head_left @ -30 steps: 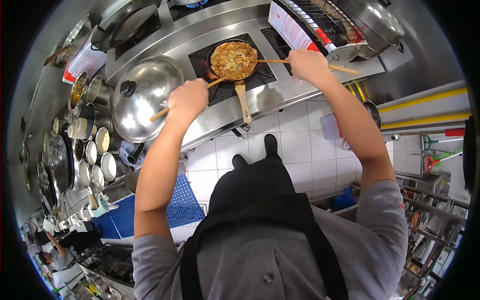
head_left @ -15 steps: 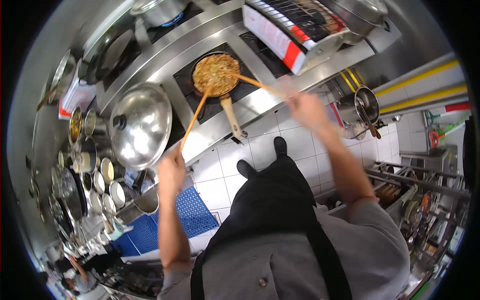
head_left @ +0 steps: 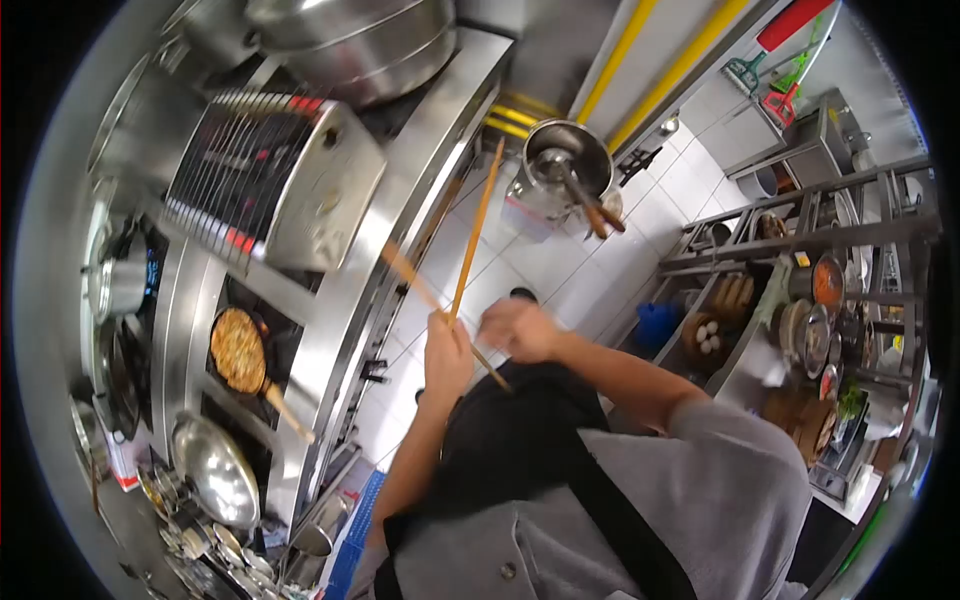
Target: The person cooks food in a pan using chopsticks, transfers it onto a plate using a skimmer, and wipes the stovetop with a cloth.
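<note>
My left hand [head_left: 448,355] is closed around a long wooden stick [head_left: 476,235] that points up, away from my body. A second wooden stick [head_left: 410,274] crosses the first at my left hand, its lower end emerging over my dark apron. Close beside that end is my right hand [head_left: 520,331], smeared by motion, so I cannot tell whether its fingers grip the stick. At the left, a frying pan of browned food [head_left: 238,350] sits on the stove, its light handle [head_left: 288,412] jutting over the front edge.
A wire-topped grill [head_left: 240,180] stands on the stove [head_left: 345,310] near a large steel pot [head_left: 360,50]. A domed lid [head_left: 215,470] lies lower left. Ahead, a metal pot [head_left: 568,150] holds wooden-handled utensils. Shelves with bowls and food [head_left: 800,320] line the right side.
My view has turned right, so the stove now lies to my left. Both hands have come away from the pan and close together before my body, with the sticks out of the food.
</note>
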`<control>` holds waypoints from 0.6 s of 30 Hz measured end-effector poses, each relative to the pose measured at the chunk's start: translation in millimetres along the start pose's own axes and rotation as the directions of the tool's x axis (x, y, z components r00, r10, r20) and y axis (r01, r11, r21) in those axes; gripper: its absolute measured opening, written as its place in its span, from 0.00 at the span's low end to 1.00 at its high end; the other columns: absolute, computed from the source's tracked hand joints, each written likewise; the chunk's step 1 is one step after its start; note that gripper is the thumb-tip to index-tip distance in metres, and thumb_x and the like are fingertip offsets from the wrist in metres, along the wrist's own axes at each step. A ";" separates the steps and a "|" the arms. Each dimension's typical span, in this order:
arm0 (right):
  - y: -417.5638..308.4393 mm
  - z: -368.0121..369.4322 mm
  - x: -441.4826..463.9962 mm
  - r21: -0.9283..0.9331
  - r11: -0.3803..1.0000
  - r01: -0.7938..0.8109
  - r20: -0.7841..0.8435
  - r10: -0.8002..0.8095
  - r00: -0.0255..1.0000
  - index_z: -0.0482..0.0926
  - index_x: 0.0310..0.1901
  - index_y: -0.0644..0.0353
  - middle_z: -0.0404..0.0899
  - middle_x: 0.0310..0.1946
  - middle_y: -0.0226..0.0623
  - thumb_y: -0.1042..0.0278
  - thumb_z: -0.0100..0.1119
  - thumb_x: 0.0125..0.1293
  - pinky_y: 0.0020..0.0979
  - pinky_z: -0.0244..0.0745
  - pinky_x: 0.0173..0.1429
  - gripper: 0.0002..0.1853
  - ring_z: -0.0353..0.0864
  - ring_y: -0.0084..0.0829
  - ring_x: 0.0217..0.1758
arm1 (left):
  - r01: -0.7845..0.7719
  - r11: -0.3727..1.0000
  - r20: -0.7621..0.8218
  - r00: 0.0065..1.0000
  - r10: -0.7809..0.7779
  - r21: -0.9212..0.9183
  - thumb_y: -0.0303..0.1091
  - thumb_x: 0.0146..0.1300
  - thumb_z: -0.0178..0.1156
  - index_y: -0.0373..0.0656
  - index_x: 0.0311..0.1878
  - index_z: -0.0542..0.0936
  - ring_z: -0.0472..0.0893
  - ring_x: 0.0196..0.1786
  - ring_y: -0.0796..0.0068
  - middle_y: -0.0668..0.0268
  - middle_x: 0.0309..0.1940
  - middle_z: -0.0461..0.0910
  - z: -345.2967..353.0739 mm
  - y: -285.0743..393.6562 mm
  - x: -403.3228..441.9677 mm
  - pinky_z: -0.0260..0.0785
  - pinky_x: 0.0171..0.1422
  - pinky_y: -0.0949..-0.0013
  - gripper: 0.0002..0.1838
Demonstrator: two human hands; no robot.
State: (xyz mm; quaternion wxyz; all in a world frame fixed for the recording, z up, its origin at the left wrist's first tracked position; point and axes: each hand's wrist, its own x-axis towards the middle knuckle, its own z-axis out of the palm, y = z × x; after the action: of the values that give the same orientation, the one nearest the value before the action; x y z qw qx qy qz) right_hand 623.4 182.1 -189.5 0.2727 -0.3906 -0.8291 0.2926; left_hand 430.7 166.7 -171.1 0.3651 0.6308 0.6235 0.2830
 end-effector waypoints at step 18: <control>171.1 -34.1 -76.8 0.327 0.372 -0.869 -0.283 0.916 0.286 0.66 0.54 0.73 0.79 0.37 0.57 0.69 0.55 0.58 0.48 0.74 0.49 0.24 0.79 0.59 0.43 | 0.661 0.693 0.575 0.698 -0.427 -0.288 0.43 0.63 0.58 0.32 0.38 0.74 0.77 0.32 0.66 0.61 0.29 0.76 277.9 -8.7 258.8 0.76 0.39 0.60 0.19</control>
State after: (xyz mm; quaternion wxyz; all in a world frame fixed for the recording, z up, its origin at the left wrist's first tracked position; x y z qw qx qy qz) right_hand 772.1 218.9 -303.0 0.2545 -0.8228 -0.3708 0.3474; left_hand 667.5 393.4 -363.0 0.7145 0.3476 0.5905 0.1410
